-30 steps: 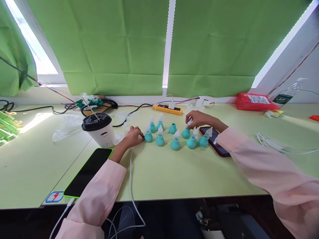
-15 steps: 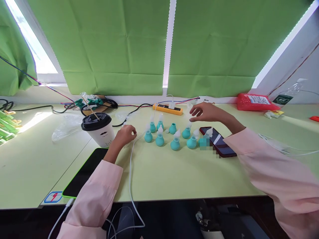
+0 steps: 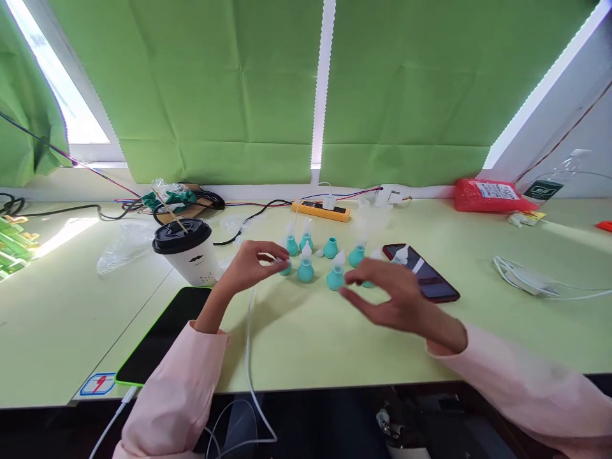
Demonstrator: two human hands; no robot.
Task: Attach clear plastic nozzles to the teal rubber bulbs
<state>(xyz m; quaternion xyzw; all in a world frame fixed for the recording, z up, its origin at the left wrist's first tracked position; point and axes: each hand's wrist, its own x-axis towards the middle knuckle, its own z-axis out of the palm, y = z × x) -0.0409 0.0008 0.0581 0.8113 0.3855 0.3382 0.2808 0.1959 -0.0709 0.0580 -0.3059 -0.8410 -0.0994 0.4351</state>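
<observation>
Several small round teal bulbs stand in a group on the table, most with a white, pointed, flame-shaped tip. My left hand point(image 3: 261, 264) has thumb and fingers pinched at the top of the leftmost teal bulb point(image 3: 285, 269), hiding its tip; what lies between the fingertips is not clear. My right hand point(image 3: 389, 296), slightly blurred, is open with thumb and forefinger apart, beside the front teal bulb point(image 3: 335, 279). It covers part of the bulbs on the right. Farther back, one teal bulb point(image 3: 330, 248) has no tip, and a small whitish piece point(image 3: 320, 252) lies beside it.
A lidded paper cup point(image 3: 194, 258) and a green-edged phone point(image 3: 157, 335) are at left. Another phone point(image 3: 430, 277) lies at right, near a coiled white cable point(image 3: 523, 280). Behind are an orange power strip point(image 3: 321, 210), a red package point(image 3: 492, 196) and a bottle point(image 3: 545, 190).
My left hand has moved right to the leftmost bulb. My right hand has come down and toward me from the back of the group to its front right.
</observation>
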